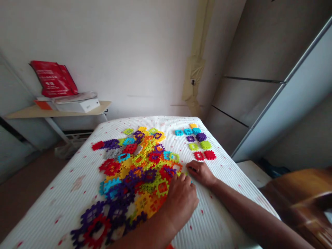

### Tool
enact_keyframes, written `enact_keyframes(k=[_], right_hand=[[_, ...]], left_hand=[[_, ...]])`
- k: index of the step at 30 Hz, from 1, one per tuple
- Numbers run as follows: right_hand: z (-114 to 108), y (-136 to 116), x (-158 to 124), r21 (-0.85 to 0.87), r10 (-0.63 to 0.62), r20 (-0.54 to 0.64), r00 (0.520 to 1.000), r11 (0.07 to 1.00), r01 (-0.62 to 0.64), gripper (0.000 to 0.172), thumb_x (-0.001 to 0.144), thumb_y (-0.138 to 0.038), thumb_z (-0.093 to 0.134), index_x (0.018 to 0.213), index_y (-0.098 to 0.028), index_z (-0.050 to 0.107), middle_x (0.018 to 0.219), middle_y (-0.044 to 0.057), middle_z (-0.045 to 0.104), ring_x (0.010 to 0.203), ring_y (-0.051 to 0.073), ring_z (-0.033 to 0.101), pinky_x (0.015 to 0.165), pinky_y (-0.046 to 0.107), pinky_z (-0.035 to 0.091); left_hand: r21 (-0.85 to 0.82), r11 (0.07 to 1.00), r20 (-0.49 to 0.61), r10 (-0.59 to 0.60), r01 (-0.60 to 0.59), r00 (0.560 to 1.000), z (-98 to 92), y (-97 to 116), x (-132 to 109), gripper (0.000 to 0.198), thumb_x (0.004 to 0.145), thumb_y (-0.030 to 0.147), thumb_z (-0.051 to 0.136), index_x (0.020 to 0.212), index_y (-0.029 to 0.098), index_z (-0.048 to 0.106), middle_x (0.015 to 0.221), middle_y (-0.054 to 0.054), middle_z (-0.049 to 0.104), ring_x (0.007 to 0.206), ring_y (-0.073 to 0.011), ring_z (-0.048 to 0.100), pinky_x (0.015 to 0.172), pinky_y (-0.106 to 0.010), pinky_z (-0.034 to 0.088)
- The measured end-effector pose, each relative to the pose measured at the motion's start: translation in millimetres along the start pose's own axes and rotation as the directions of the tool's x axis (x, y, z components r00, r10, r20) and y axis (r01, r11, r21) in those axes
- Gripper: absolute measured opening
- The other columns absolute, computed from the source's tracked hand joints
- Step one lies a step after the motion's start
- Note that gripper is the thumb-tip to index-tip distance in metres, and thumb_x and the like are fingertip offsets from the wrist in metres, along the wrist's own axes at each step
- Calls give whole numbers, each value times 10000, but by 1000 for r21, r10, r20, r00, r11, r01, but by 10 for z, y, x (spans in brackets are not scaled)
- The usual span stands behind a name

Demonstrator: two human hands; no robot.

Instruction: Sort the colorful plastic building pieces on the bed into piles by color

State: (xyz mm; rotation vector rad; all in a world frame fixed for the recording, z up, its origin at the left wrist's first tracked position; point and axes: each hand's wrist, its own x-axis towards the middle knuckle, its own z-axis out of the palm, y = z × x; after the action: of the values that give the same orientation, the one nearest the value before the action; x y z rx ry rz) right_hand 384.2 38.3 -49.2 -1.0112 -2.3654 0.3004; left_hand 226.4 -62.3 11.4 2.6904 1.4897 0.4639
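Note:
A large heap of interlocking plastic building tiles (124, 188) in purple, red, yellow, green, blue and orange spreads over the left and middle of the table. My left hand (183, 197) is at the heap's right edge, back upward, fingers curled down; whatever lies under them is hidden. Just beyond it, my right hand (201, 172) rests low over the white cover with its fingers bent in toward the heap. What it may hold does not show. Farther off on the right are sorted tiles: red (210, 154), green (206, 145), purple (201, 137), blue (188, 131) and yellow (193, 126).
A white ribbed cover with red specks (64, 193) lies over the table. At the back left, a small side table (103, 108) bears a white box (86, 105) and red bags (55, 79). A grey cabinet (249, 69) stands right, with a brown wooden chair (298, 197) nearer.

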Motion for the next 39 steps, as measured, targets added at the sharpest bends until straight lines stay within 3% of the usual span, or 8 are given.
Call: enact_keyframes(k=[7, 13, 18, 22, 25, 28, 32, 39], right_hand=[[38, 59, 36, 13, 32, -23, 999, 999, -31, 187, 830, -176, 461, 885, -177, 640, 837, 58, 671, 752, 147, 621, 673, 238, 473], [24, 9, 46, -34, 49, 2, 999, 998, -49, 193, 838, -188, 448, 868, -183, 639, 808, 52, 662, 717, 146, 612, 636, 235, 455], [24, 10, 51, -22, 50, 1, 999, 999, -50, 222, 851, -195, 419, 854, -188, 641, 813, 59, 664, 726, 148, 614, 646, 244, 463], [2, -21, 100, 82, 111, -57, 992, 991, -106, 196, 843, -239, 454, 862, -176, 639, 818, 65, 672, 725, 161, 621, 639, 265, 480], [-75, -215, 199, 184, 151, -87, 985, 974, -133, 217, 857, -327, 486, 926, -175, 625, 815, 57, 662, 668, 145, 607, 583, 254, 478], [-168, -545, 332, 203, 57, -81, 995, 978, -40, 355, 827, -415, 549, 1099, -189, 574, 969, 78, 651, 748, 157, 616, 637, 272, 502], [-187, -935, 507, 15, -127, -74, 989, 992, 129, 573, 787, -440, 598, 1281, -191, 449, 1226, 141, 552, 1076, 245, 550, 868, 371, 477], [-71, -1113, 659, -81, -119, -4, 993, 990, 119, 501, 779, -338, 606, 1247, -230, 464, 1142, 123, 592, 1027, 251, 568, 832, 373, 491]], left_hand=[[42, 995, 21, -94, 93, 995, 162, -68, 69, 180, 796, 112, 476, 783, 151, 651, 840, -96, 643, 879, -245, 580, 771, -381, 443], [-326, 899, -31, -320, 293, 947, -72, -431, 38, 221, 813, 193, 453, 743, 173, 662, 764, -59, 666, 736, -171, 605, 688, -282, 425], [-837, 447, 4, -569, 314, 822, -148, -838, -102, 251, 757, 364, 560, 804, 155, 692, 697, -40, 660, 652, -148, 584, 602, -242, 425], [-962, 78, 137, -690, 261, 710, -129, -985, -241, 321, 668, 425, 660, 796, 132, 692, 557, -3, 603, 524, -112, 523, 506, -218, 389], [-977, -45, 177, -715, 208, 677, -100, -999, -292, 328, 629, 415, 699, 776, 122, 684, 568, -16, 620, 552, -127, 556, 519, -226, 412], [-980, -40, 160, -738, 194, 656, -76, -997, -303, 330, 634, 416, 701, 789, 125, 684, 594, -28, 641, 577, -136, 576, 533, -231, 424], [-981, -5, 138, -727, 196, 673, -64, -993, -301, 348, 648, 420, 692, 840, 129, 699, 658, -40, 670, 603, -144, 588, 556, -238, 431], [-955, 108, 94, -772, 275, 629, -147, -947, -319, 384, 643, 453, 685, 855, 133, 700, 763, -57, 700, 691, -172, 608, 616, -258, 451]])
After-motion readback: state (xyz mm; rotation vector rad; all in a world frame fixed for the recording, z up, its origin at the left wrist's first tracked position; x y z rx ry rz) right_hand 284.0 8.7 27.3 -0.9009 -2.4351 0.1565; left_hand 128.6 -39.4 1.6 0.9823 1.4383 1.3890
